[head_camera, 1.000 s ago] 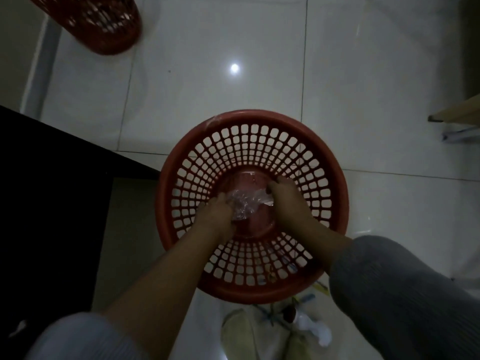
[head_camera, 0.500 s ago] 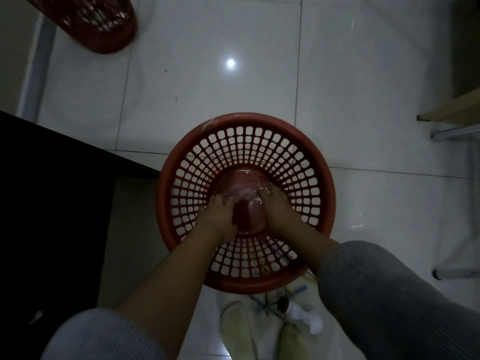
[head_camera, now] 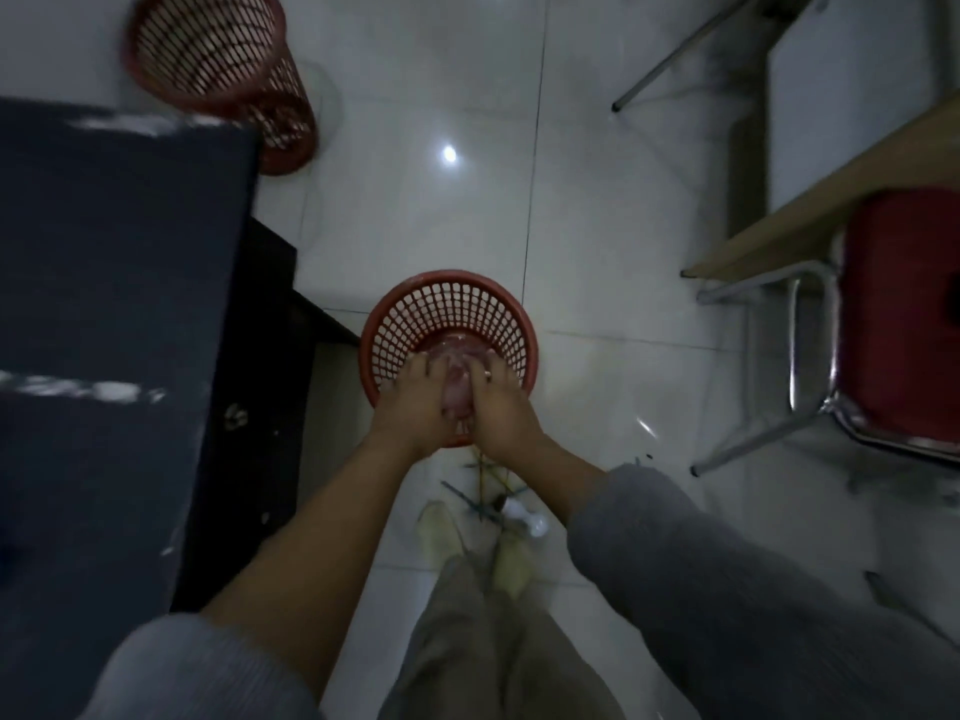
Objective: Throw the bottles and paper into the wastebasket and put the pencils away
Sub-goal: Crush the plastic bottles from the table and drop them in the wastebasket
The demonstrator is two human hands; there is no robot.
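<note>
The fingers (head_camera: pixel 423 367) of the left hand (head_camera: pixel 415 407) and those of the right hand (head_camera: pixel 501 407) are pressed from either side on a crumpled clear plastic bottle (head_camera: pixel 457 389), clamped between both palms. The bottle sits over the near edge of a red wastebasket (head_camera: pixel 449 317) standing on the white tiled floor (head_camera: pixel 597 226). Just behind the hands, towards the person's pale shoes (head_camera: pixel 511 563), a scatter of pencils (head_camera: pixel 480 491) and a white scrap of paper (head_camera: pixel 527 518) lie on the tiles. A dark tabletop (head_camera: pixel 104 304) crowds the left, a second red basket (head_camera: pixel 218 70) stands beyond it, and a red-seated chair (head_camera: pixel 904 319) stands off to the right.
</note>
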